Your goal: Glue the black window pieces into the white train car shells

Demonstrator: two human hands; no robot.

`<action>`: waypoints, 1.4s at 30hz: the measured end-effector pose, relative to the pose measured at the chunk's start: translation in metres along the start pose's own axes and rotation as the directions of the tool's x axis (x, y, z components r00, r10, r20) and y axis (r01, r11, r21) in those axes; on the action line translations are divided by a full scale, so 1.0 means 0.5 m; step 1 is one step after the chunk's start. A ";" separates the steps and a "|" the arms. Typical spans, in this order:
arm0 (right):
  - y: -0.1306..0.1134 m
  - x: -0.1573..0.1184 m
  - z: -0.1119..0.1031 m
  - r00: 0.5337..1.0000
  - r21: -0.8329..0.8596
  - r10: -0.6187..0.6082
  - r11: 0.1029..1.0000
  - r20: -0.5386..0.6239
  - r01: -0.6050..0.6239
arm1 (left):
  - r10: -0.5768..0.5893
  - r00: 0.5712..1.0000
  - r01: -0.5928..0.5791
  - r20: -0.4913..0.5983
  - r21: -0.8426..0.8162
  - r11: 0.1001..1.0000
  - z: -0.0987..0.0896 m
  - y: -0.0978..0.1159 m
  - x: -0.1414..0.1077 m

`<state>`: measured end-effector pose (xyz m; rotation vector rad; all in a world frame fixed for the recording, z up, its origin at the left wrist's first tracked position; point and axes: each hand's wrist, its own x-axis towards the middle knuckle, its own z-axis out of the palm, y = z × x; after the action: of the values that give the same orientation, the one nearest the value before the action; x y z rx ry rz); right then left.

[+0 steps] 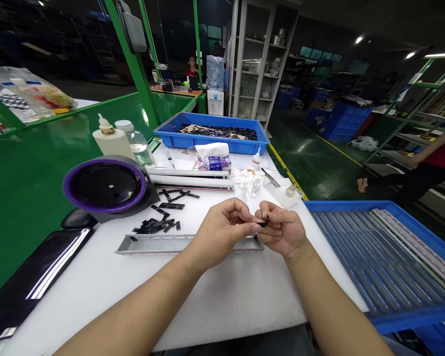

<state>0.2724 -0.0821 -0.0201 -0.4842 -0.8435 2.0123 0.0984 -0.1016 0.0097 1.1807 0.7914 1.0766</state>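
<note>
My left hand and my right hand meet above the white table, fingertips pinched together on a small black plastic piece. Fingers hide most of that piece. Just beyond and below them, a long grey trough-shaped shell lies with its hollow side up, partly covered by my left hand. Loose black strips are heaped behind its left end, with more black strips scattered farther back. Two long pale shells lie side by side behind these.
A round black device with a purple rim stands at left, near bottles. Tissues, a small glue bottle and tweezers lie farther back. Blue trays hold parts behind and, on the right, long shells. A person is at far right.
</note>
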 end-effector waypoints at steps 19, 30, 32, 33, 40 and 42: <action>0.067 -0.031 0.044 0.543 -0.852 -0.835 0.346 -0.088 0.393 | -0.177 0.978 0.132 -0.112 -0.322 0.937 0.014 -0.021 -0.004; 0.003 -0.027 0.024 0.763 -0.352 -0.589 0.797 -0.268 0.491 | 0.241 0.960 0.015 -0.141 0.887 0.461 -0.080 0.042 -0.012; -0.003 -0.018 0.013 0.726 -0.354 -0.593 0.800 -0.348 0.484 | 0.183 0.959 0.186 -0.217 0.967 0.175 -0.138 0.058 -0.016; -0.005 -0.012 0.009 0.736 -0.333 -0.551 0.832 -0.394 0.444 | 0.162 0.951 0.252 -0.262 0.964 0.081 -0.167 0.064 -0.018; -0.001 0.014 -0.005 0.816 -0.226 -0.271 0.958 -0.510 0.177 | 0.042 0.931 0.365 -0.362 0.923 -0.123 -0.212 0.073 -0.026; 0.000 0.013 -0.009 0.805 -0.272 -0.292 0.947 -0.516 0.169 | 0.080 0.951 0.304 -0.299 0.950 -0.073 -0.163 0.062 -0.030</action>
<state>0.2717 -0.0749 -0.0232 -0.9825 -0.7102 1.4401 0.0116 -0.0886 0.0202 2.1780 2.1430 0.2387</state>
